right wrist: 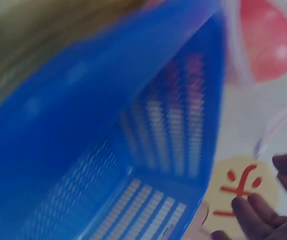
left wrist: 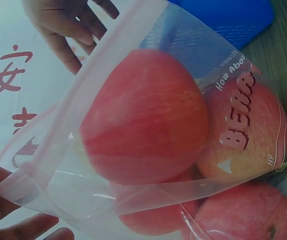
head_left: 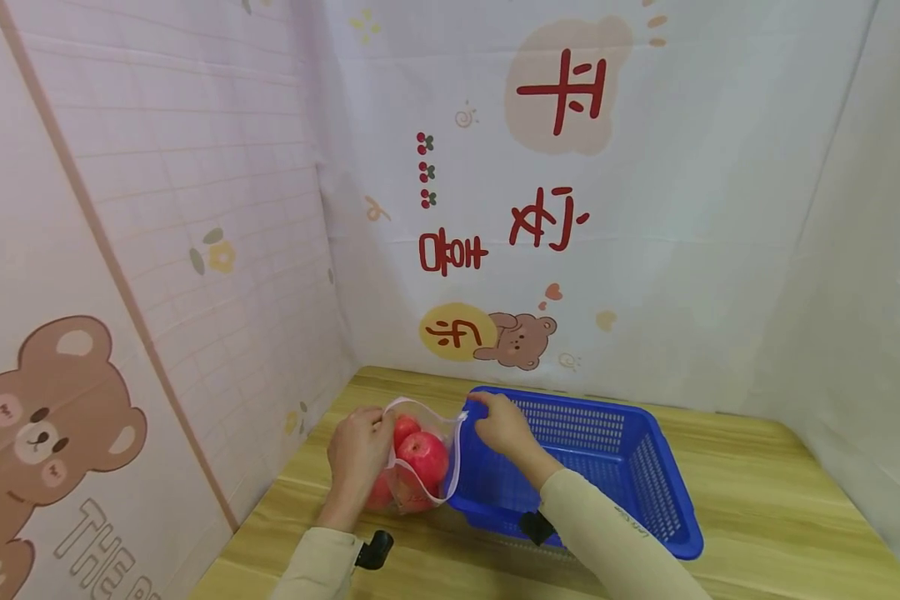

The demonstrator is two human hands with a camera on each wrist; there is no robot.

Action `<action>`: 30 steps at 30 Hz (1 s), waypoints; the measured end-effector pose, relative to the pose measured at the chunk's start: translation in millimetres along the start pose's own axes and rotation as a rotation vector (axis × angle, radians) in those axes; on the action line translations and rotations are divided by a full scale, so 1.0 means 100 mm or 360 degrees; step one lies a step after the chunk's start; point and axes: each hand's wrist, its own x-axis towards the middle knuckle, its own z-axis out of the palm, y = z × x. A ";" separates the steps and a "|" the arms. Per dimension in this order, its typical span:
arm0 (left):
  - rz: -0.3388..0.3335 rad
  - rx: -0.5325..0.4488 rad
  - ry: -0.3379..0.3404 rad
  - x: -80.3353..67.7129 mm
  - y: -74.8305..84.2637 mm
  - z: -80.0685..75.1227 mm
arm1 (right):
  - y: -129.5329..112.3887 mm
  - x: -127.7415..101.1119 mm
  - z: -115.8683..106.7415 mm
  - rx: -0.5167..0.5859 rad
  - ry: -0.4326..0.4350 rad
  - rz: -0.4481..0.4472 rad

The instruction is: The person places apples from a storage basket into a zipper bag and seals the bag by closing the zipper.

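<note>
A clear zip bag (head_left: 456,467) with a pale pink rim stands upright, its mouth spread wide. Several red apples (head_left: 423,458) fill it, one large apple (left wrist: 148,120) on top. At the bag's left corner my left hand (head_left: 358,454) pinches the rim between thumb and fingers, as the left wrist view shows. My right hand (head_left: 504,425) hovers by the opposite side of the mouth, over the basket's edge. In the right wrist view the fingers (right wrist: 253,215) of that hand are loosely spread, apart from the bag rim.
A blue plastic basket (head_left: 607,425) with slotted walls sits right of the bag, close against it, under my right forearm. The wooden table (head_left: 780,492) extends to the right. A printed cloth (head_left: 690,208) hangs behind, another at the left.
</note>
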 end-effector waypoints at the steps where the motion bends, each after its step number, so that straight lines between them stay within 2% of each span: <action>1: -0.0003 0.0000 -0.0001 0.00 0.00 0.00 | 0.03 0.02 0.00 -0.0083 0.0000 -0.0047; 6: -0.0003 0.0007 0.0005 0.00 0.01 0.01 | 0.17 0.11 0.07 -0.0485 0.0017 -0.0274; 14: -0.0003 0.0012 -0.0003 0.00 0.00 0.00 | 0.19 0.21 0.12 -0.0862 0.0031 -0.0508; 21: 0.0015 0.0011 0.0012 0.02 0.00 -0.02 | 0.16 0.20 0.06 -0.0943 0.0037 -0.0520; 30: 0.0062 0.0049 -0.0011 0.14 -0.06 -0.13 | 0.07 0.21 -0.10 -0.0866 0.0076 -0.0561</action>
